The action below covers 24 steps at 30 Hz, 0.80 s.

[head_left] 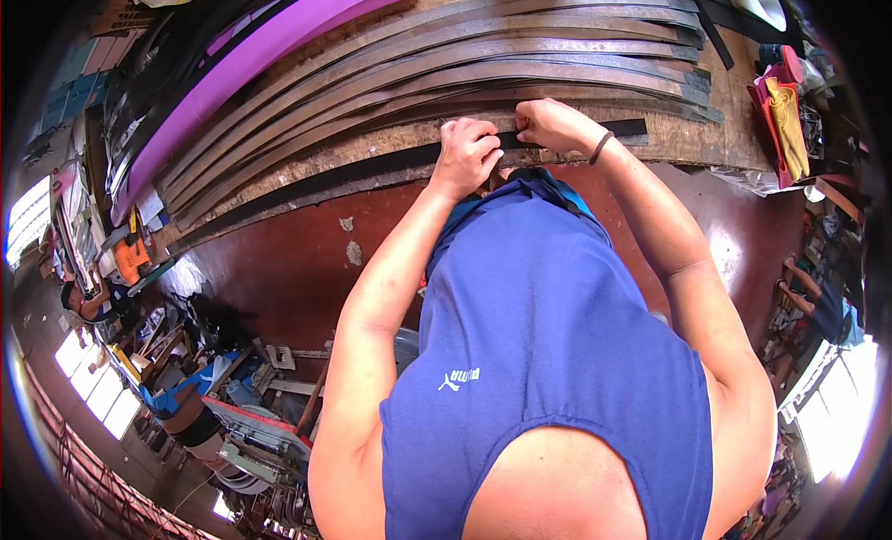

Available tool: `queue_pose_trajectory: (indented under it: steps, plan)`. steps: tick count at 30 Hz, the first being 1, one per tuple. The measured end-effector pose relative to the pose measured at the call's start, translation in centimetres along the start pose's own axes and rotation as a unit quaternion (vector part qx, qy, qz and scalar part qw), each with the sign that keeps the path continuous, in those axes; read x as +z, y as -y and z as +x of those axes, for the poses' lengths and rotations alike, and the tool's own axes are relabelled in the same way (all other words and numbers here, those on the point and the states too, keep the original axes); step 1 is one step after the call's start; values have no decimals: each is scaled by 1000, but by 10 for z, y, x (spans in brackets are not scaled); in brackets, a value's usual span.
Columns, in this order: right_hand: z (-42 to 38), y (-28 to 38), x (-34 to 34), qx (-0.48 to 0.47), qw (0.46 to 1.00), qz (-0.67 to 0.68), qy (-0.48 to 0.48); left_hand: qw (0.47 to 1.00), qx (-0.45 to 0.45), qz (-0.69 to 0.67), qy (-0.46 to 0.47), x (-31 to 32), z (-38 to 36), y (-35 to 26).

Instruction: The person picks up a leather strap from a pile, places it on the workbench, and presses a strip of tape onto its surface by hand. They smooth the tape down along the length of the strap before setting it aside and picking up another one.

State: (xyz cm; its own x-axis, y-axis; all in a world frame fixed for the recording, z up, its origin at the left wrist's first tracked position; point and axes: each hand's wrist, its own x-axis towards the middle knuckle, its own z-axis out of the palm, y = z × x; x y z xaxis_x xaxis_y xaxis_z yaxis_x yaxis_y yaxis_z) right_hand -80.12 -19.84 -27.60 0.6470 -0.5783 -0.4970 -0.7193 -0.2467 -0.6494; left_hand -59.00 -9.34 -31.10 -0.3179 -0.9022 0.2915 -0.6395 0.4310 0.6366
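left hand: the left hand (pixel 465 157) is curling over the black strip (pixel 381 163), its fingers bending nearly closed and taking hold of it; the palm side is hiding from view.
right hand: the right hand (pixel 556 125) is working just beside the left hand, thumb and forefinger closing on the same strip in a pinch, other fingers folding in.
black strip: it is lying lengthwise along the near edge of the bench (pixel 743 122), passing under both hands, its right end (pixel 636 127) showing beyond the right wrist.
brown strips: the brown strips (pixel 418 59) are lying in a curving row on the bench, beyond the black strip.
purple sheet: the purple sheet (pixel 251 64) is curving along the left side of the brown strips.
cloths: a yellow cloth (pixel 788 131) is lying against a red cloth (pixel 770 131) at the bench's right end.
wrist: a dark band (pixel 601 148) is circling the right wrist.
others: one person (pixel 93 303) is showing far left, another (pixel 827 308) far right.
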Motion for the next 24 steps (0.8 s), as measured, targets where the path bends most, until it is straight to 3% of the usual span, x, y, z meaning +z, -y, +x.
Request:
queue_pose_trajectory:
  steps: [11, 24]
  plan:
    - [-33, -8, -47, -4, 997, -44, 58, 1000, -2, 2, 3, 2, 4, -6]
    - [-38, -31, -30, -9, 1000, 2, 3, 1000, -17, -1, 16, 2, 8, -8]
